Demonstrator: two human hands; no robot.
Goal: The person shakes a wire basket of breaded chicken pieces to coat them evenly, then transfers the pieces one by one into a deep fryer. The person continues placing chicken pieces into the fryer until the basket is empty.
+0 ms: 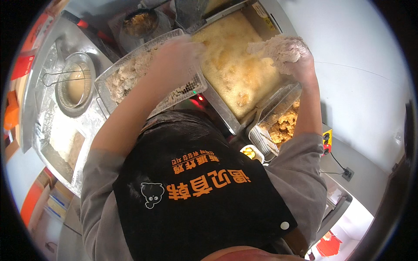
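My right hand (302, 63) grips a large flour-coated piece of raw meat (282, 49), probably chicken, above the right side of a deep fryer (222, 109). Bubbling oil (228, 49) fills the fryer, with golden pieces showing among the foam. Motion blurs my left hand (181, 58), which hangs over the right part of a wire basket (101, 80). Its fingers point toward the oil, and whether they hold anything cannot be made out. Several flour-coated pieces (125, 76) lie in that basket, partly hidden by my left forearm.
Browned fried pieces (284, 125) sit in a second wire basket (258, 133) at right. A small tub (258, 160) holds yellow pieces. At left, a wire strainer (63, 78) rests in a bowl of pale liquid (76, 86), near a floury tray (62, 146). A cable reaches a wall socket (347, 174).
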